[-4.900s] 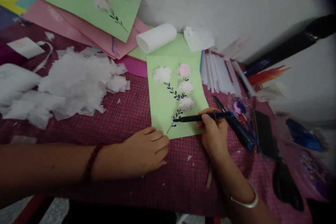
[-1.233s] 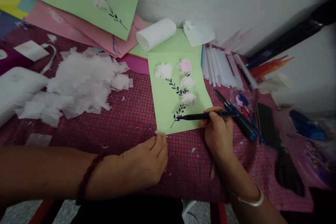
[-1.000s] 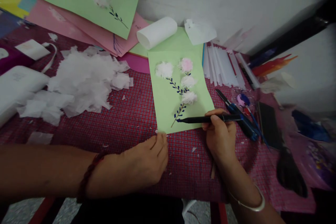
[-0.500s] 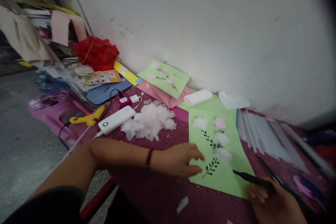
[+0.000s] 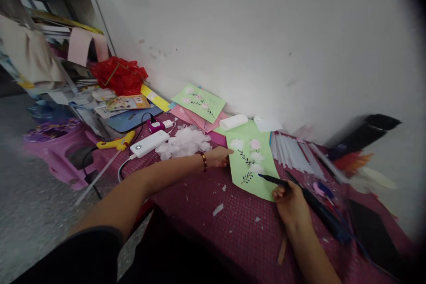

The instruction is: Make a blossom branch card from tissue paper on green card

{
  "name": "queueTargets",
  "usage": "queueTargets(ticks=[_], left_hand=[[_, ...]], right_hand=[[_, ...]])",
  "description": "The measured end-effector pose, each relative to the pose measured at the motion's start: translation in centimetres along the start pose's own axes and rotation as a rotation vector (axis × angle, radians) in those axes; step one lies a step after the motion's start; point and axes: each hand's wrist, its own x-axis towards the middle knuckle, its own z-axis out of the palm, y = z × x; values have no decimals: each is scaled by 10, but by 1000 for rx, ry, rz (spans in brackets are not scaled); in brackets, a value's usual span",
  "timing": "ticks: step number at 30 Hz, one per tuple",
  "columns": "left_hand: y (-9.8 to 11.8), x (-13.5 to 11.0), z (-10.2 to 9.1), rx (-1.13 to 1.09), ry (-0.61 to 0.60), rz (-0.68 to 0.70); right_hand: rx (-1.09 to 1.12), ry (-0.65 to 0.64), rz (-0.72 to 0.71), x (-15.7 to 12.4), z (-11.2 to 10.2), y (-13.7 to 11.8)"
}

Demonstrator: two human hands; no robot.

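Observation:
A light green paper sheet lies on the table in front of me, bearing dark painted leafy stems and puffs of white and pink tissue. My left hand is closed at its left edge, forefinger along the top of the paper and the other fingers curled by the rim. In my right hand is a black pen, its dark blue tip over the sheet just below the lowest white puff. The right fingers are curled near the sheet's lower right corner. Left of the sheet sits a pile of white tissue pieces.
Behind lies another green flower sheet beside a white roll. A yellow glue gun and white power bank are at the left. Translucent sticks and a long dark tool lie at the right; a pink stool stands beyond the table.
My left hand has gone from hovering open over the sheet to closing at its left edge. The pen tip has come left to the lowest white puff. The view has shifted and widened.

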Motion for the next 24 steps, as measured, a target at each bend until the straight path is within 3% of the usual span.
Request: queueTargets(ticks=[3,8,14,24], left_hand=[[-6,5,5,109,-41,-35],[-5,0,1,158,-78,130],[30,-5,-17,22,-109,341],[83,-21,-49,-56,-203,395]], right_hand=[[41,-21,-6,-1,2,-1],[150,-65,-46,-3,-1,-20],[214,-152,-118,-8,-9,-46],[83,-189,-168,-13,-14,-52]])
